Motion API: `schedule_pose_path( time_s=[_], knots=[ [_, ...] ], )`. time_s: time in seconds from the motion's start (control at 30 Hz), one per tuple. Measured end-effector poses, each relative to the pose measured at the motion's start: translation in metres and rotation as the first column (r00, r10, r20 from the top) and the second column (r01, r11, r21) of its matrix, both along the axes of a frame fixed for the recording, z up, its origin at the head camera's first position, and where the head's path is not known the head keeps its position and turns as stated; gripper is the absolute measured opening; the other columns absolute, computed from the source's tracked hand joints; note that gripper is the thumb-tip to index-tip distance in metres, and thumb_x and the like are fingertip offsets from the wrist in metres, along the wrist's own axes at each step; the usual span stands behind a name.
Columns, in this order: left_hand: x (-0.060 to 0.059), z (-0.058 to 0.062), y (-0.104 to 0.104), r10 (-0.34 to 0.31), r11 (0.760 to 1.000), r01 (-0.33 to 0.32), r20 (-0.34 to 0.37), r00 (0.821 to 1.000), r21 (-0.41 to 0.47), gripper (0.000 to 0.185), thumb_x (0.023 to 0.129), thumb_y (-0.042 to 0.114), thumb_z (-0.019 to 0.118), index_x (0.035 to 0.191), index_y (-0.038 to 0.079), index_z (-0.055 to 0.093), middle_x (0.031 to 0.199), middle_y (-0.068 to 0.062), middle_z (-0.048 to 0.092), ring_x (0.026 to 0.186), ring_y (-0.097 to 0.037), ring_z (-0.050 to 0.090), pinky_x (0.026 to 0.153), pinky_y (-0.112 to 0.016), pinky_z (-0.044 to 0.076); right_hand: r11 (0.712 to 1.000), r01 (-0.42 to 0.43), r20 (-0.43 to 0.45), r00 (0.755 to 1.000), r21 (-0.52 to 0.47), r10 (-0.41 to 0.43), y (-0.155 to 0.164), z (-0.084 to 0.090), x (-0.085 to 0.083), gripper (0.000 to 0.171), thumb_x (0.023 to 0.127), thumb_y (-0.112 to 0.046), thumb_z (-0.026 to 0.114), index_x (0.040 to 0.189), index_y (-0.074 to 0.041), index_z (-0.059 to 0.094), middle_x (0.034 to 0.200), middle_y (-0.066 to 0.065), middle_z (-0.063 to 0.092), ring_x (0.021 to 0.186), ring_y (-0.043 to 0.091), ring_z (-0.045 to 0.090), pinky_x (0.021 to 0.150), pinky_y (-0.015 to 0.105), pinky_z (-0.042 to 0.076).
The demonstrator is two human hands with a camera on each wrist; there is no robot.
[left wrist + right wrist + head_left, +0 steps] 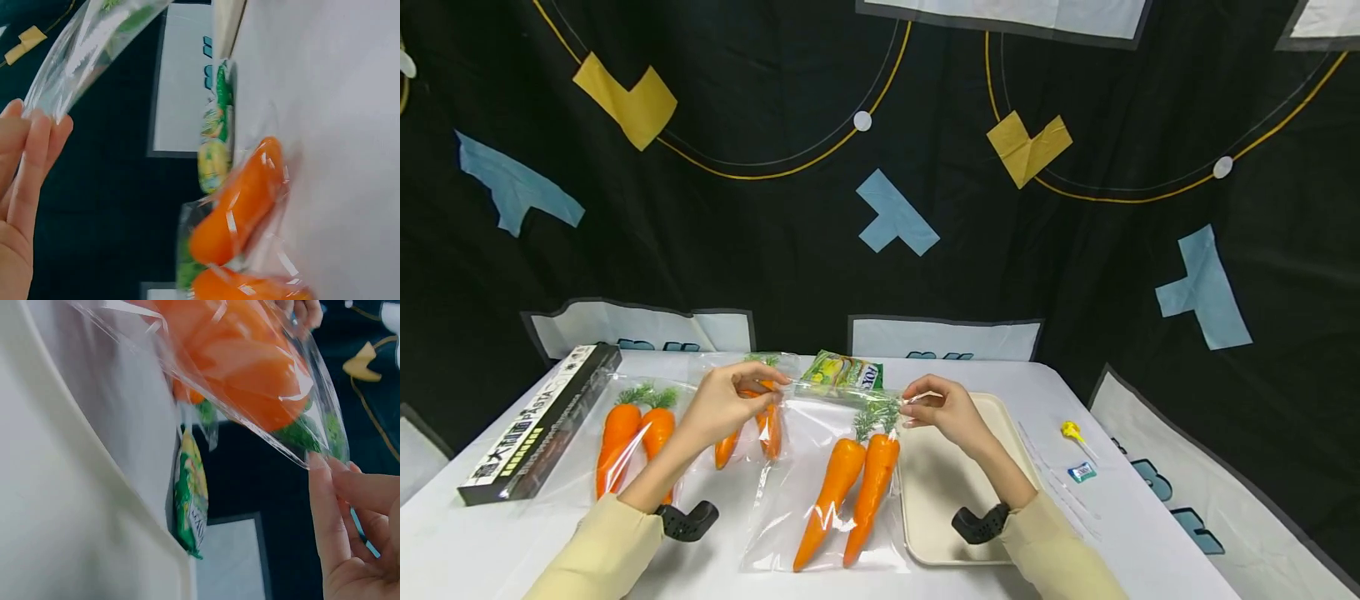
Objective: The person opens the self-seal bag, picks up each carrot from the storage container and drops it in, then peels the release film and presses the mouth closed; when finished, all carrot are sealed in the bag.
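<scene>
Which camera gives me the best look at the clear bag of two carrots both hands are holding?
The head view: the whole bag shows, its top edge pinched by the left hand and right hand. The wrist views show only parts of the film near the fingers.

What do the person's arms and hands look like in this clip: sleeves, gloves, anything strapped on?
Both arms wear long pale yellow sleeves reaching to the wrists. The left hand and right hand are bare, with no gloves; no rings can be made out. A small black device is strapped under the left wrist and a matching one under the right wrist. No cables show.
</scene>
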State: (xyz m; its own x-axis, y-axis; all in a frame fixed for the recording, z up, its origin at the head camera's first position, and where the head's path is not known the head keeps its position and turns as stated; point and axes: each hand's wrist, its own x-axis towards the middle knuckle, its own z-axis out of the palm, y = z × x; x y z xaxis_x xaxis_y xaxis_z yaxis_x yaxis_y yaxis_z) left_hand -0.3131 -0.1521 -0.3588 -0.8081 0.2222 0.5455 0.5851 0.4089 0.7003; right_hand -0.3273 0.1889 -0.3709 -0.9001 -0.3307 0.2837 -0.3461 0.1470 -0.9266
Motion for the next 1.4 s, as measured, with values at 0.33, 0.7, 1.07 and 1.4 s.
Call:
schedule_pose_path(
  time_s=[0.33,0.7,1.07,1.4],
  knots=[
    [-0.037,-0.022,-0.001,0.080,0.995,-0.072,0.111,0.991,-0.075,0.023,0.079,-0.009,0.068,0.097,0.004,0.072,0.101,-0.014,0.069,0.077,-0.024,0.070,0.063,-0.025,0.056,0.999,-0.006,0.157,0.988,0.033,0.001,-0.015,-0.015,-0.041,0.021,0.086,0.012,0.061,0.107,0.014,0.059,0.099,0.021,0.061,0.079,0.019,0.068,0.076,0.038,0.057],
    [-0.052,-0.043,0.004,0.163,0.960,-0.145,0.056,0.985,-0.238,0.028,0.075,-0.011,0.059,0.093,0.006,0.074,0.092,-0.010,0.072,0.079,-0.025,0.069,0.073,-0.042,0.056,0.956,0.126,0.084,0.985,0.265,-0.154,-0.022,-0.034,-0.056,0.026,0.080,0.018,0.059,0.101,0.005,0.069,0.091,0.018,0.065,0.075,0.027,0.065,0.072,0.041,0.058],
    [-0.045,-0.038,0.003,0.245,0.941,-0.220,0.068,0.967,-0.256,0.022,0.085,0.003,0.065,0.105,0.007,0.073,0.096,-0.013,0.071,0.074,-0.021,0.067,0.065,-0.035,0.051,0.914,0.156,-0.041,0.988,0.374,-0.152,-0.030,-0.035,-0.054,0.030,0.080,0.007,0.069,0.109,0.000,0.071,0.110,0.021,0.067,0.086,0.027,0.070,0.069,0.033,0.057],
    [-0.040,-0.036,-0.002,0.243,0.950,-0.240,-0.012,0.970,-0.197,0.028,0.084,0.000,0.063,0.108,0.008,0.073,0.104,-0.020,0.069,0.083,-0.030,0.067,0.054,-0.029,0.045,0.906,0.222,-0.083,0.975,0.361,-0.206,-0.021,-0.031,-0.050,0.029,0.083,-0.002,0.072,0.113,-0.005,0.071,0.116,0.015,0.067,0.092,0.028,0.069,0.073,0.037,0.057]
  ],
)
